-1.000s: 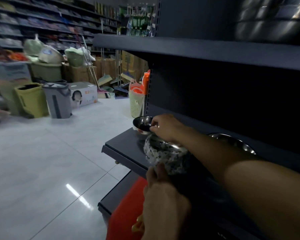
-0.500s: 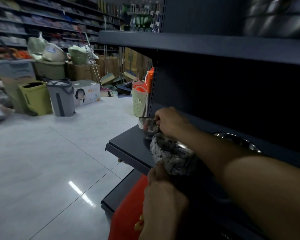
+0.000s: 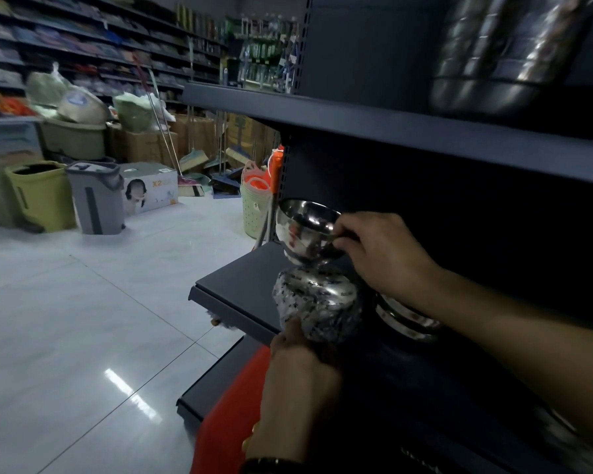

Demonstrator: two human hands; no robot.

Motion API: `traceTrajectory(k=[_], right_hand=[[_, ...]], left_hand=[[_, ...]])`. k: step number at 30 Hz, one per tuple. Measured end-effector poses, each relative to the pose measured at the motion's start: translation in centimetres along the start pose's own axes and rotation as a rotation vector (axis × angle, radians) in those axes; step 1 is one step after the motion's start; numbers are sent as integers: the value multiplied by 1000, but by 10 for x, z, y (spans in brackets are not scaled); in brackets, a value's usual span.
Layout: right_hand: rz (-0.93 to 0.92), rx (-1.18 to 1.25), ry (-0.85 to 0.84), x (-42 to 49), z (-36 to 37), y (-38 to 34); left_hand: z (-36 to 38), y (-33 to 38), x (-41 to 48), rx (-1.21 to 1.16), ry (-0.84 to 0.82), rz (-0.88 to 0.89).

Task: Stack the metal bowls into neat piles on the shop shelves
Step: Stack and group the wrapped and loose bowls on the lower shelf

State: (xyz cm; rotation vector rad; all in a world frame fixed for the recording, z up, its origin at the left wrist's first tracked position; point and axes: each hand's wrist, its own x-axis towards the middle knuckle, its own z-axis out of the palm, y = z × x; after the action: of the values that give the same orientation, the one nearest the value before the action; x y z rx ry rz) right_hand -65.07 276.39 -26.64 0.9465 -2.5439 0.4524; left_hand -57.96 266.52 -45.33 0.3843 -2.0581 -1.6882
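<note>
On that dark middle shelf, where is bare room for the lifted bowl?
Bare: the dark shelf near its left end, left of the speckled wrapped bowl stack. Crowded: right, beside the steel bowl pile under the right hand.

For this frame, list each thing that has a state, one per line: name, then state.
right hand: closed on the rim of the small metal bowl
small metal bowl: lifted clear of the shelf, tilted, opening toward the camera
left hand: gripping the wrapped bowl stack from below
wrapped bowl stack: held at the shelf edge, covered in speckled wrap
bowl pile: resting on the shelf, partly hidden by the right forearm
yellow-green bin: open, no lid
</note>
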Motion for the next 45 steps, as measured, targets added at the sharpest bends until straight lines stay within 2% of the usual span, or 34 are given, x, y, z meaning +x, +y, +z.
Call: traceTrajectory(k=[3,4,9,14,17,22,28,33,39,45], right_hand=[[34,-23,-44,-25,1,6],[46,-43,-50,-30,5,10],[34,-103,-133,-48,35,20],[31,-33,-188,-52,44,23],[20,-7,-136,-53,29,24],[175,-24,-23,-62,-19,46],[360,-88,-144,-92,-39,72],[334,-181,-346,-112,-30,79],[271,-139,-321,-122,-25,96],[238,-106,-325,-123,-24,105]], left_hand=[[-7,3,-12,317,-94,188],[-11,10,-17,341,-119,199],[-26,28,-27,178,-168,-4],[-36,44,-36,164,-191,-60],[-37,47,-36,104,-204,-117],[-33,63,-49,240,-176,13],[-6,63,-56,268,-264,54],[33,48,-58,216,-315,2],[59,61,-71,169,-475,-72],[71,62,-76,85,-534,-76]])
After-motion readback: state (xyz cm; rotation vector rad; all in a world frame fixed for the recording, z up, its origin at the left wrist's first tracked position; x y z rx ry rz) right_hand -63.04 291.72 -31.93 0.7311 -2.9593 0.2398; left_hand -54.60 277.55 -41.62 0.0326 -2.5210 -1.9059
